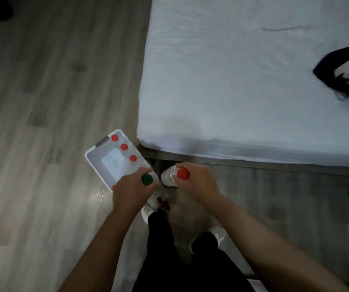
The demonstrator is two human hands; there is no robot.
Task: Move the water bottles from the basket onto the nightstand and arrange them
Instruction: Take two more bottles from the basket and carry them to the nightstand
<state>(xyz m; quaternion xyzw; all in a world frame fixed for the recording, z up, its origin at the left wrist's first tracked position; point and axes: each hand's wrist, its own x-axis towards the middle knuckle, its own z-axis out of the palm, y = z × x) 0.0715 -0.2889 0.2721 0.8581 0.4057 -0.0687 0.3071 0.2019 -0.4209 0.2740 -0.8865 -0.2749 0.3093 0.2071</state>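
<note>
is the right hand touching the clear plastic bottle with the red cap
Touching. The head view shows the right hand wrapped around the neck of the clear plastic bottle with the red cap, fingers against it.

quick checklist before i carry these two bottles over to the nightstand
1. Left hand grip on the green-capped bottle: ok, fingers wrapped just below the cap.
2. Right hand grip on the red-capped bottle: ok.
3. Both bottles clear of the white basket: ok for the red one; cannot tell for the green one, which overlaps the rim.
4. Bottles left in the basket: three red caps in a row, another partly hidden.
5. Nightstand free: cannot tell, not clearly in view.
</note>
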